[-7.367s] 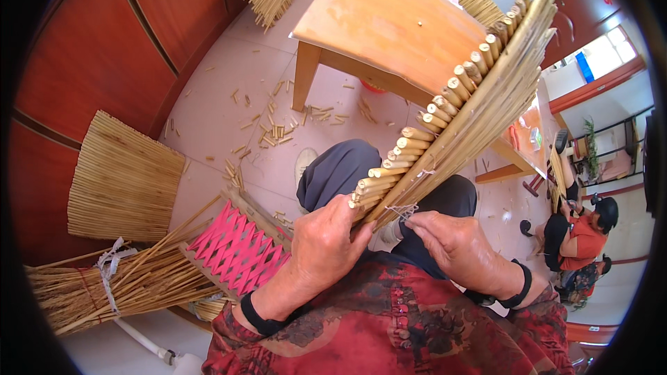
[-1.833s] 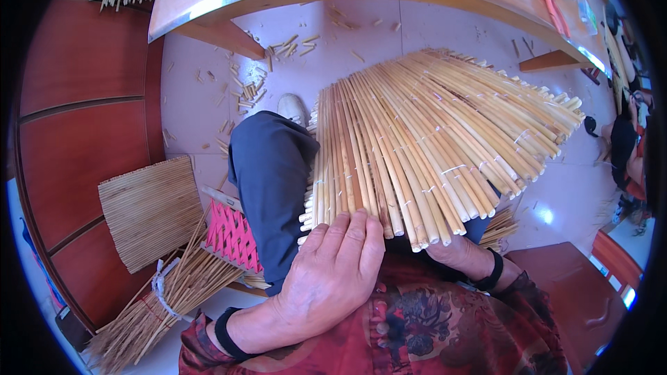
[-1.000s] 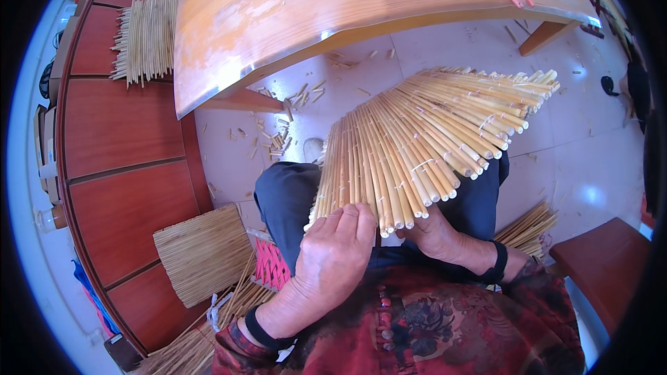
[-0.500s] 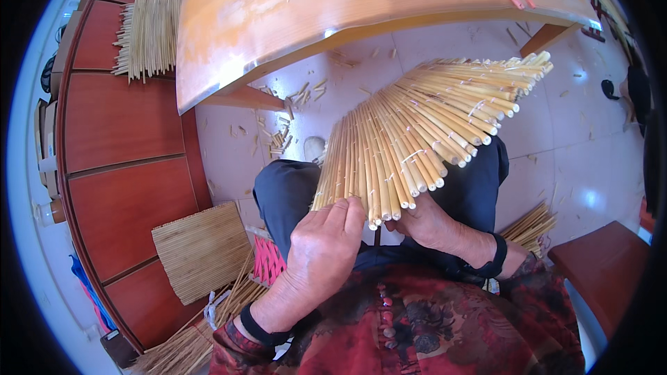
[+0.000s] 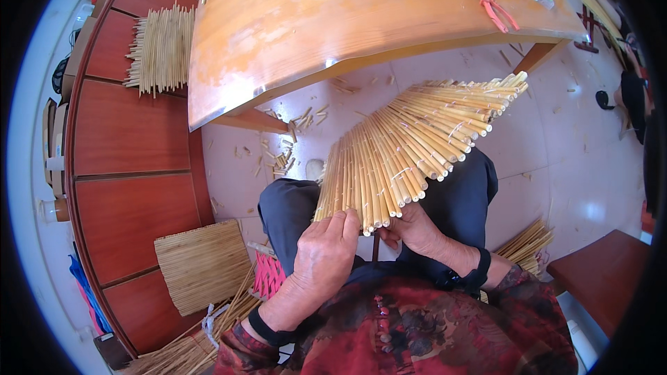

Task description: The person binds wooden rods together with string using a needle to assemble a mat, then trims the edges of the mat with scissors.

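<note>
Ahead of us stands the wooden table [image 5: 333, 21], with red-handled pliers [image 5: 495, 8] near its far right end, and along our left runs the red-brown cabinet [image 5: 132, 139], a loose bunch of stalks [image 5: 161, 48] lying on it. On the floor [image 5: 583, 153] by our left knee lies a flat woven mat [image 5: 203, 264], with a pink plastic stool [image 5: 267, 274] just beside it and a tied bundle of straw [image 5: 187, 351] at the lower edge. Across our lap [image 5: 451, 194] rests the fan of stalks [image 5: 410, 153], spreading up and to the right from a narrow bound end near our belly. We judge it light for its spread and fairly stiff along each stalk, yet loose across the rows, so it would splay or twist if held by the wide end; the stalks look smooth and dry and likely to split if bent sharply. The bound end seems the sound place to grip, with fingers pressing the rows flat. Our left hand [image 5: 325, 260] is closed around that narrow end from the left, fingertips on the stalk butts. Our right hand [image 5: 417, 229] lies under the same end, fingers curled against it, though the stalks hide how tightly it grips.
</note>
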Demonstrator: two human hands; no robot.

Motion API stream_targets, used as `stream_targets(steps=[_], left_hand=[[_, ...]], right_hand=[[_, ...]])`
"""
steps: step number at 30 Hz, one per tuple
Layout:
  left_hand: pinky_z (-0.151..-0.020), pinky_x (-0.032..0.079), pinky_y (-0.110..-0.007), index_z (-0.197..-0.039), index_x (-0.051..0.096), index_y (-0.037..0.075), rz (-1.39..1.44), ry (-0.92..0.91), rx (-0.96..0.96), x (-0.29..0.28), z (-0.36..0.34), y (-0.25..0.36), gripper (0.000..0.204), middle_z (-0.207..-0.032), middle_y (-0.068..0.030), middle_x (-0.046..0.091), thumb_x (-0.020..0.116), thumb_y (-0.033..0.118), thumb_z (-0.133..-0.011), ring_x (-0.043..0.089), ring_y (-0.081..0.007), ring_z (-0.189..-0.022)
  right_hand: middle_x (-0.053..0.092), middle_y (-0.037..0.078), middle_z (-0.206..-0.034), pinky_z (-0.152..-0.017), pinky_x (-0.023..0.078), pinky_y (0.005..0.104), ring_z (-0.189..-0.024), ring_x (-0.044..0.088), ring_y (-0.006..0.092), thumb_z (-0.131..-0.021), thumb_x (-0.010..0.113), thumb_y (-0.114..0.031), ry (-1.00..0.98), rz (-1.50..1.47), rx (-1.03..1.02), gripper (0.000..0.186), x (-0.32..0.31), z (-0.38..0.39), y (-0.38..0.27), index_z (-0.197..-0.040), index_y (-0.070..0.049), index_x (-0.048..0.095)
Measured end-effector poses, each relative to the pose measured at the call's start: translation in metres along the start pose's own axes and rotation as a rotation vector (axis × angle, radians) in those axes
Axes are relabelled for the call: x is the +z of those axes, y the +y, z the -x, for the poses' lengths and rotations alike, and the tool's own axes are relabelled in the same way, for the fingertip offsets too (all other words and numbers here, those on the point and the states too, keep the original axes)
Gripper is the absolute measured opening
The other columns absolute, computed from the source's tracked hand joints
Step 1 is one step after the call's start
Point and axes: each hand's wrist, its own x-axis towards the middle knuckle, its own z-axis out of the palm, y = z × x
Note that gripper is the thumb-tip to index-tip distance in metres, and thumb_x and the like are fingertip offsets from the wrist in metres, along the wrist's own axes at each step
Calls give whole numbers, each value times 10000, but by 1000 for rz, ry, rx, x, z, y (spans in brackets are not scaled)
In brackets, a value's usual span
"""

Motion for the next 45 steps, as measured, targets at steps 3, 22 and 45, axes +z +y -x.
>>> stream_targets(steps=[3,22,45], left_hand=[[-549,457,-335,-890,522,-25,20,27,17,0,0,-2,268,-727,-121,554,562,8,-627,559,-251,-610],[-550,463,-339,-886,519,-15,21,63,19,-1,0,-11,274,-742,-119,562,577,9,-620,569,-250,-618],[-547,429,-307,-835,501,2,-196,62,192,-46,34,6,175,-677,-74,517,511,70,-674,556,-192,-624]], right_hand=[[512,19,-604,-427,411,215,-457,489,96,-901,455,-163,-2,-35,55,186,3,0,-6,-868,-11,557],[507,66,-661,-481,510,281,-505,559,162,-877,472,-179,-108,35,186,216,1,-17,-26,-945,25,490],[468,210,-1150,-822,434,482,-1038,499,380,-836,424,-526,115,-295,85,674,-29,82,-98,-1239,7,334]])
